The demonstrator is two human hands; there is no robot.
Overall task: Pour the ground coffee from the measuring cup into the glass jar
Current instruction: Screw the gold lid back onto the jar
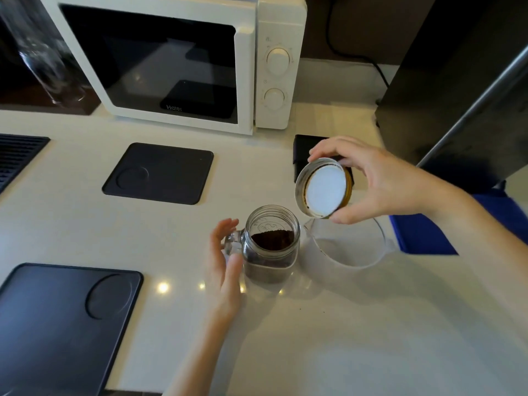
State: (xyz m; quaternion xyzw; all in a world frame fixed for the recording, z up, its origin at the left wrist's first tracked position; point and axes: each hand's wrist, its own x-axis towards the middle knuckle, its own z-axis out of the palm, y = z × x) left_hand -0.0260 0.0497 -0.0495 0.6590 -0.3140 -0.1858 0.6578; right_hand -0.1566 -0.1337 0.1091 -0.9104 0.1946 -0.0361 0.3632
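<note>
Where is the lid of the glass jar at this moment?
The lid is held in the right hand, tilted in the air above and right of the open glass jar, over the empty measuring cup.

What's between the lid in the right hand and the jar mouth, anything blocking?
Nothing visible. The glass jar stands open with ground coffee inside. The right hand holds the lid tilted, above and right of the mouth, over the empty measuring cup. The left hand is at the jar's handle, clear of the mouth.
</note>
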